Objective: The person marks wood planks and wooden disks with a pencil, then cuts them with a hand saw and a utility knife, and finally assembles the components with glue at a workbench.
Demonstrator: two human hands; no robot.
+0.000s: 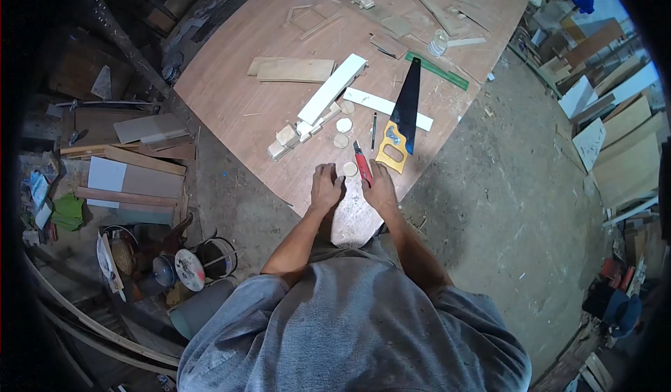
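My left hand (pixel 326 186) rests near the front corner of the plywood table, fingers forward and apart from any tool. A small round wooden disc (pixel 350 169) lies between my hands. My right hand (pixel 380 188) is spread beside a red utility knife (pixel 362 162), whose lower end touches or nearly touches my fingers. Between my forearms is a pale, paddle-shaped board (pixel 356 214), its narrow end toward the disc. Ahead lie more discs (pixel 341 140), a dark pen or pencil (pixel 373 130) and a handsaw (pixel 405 116) with a yellow handle.
On the plywood table (pixel 224 112) lie a long white block (pixel 333 89), a white strip (pixel 388 108), thin boards (pixel 295 69), a green strip (pixel 437 71) and a clear jar (pixel 438 43). Boards lean at right (pixel 615 147); stacked wood (pixel 133 172) and buckets stand at left.
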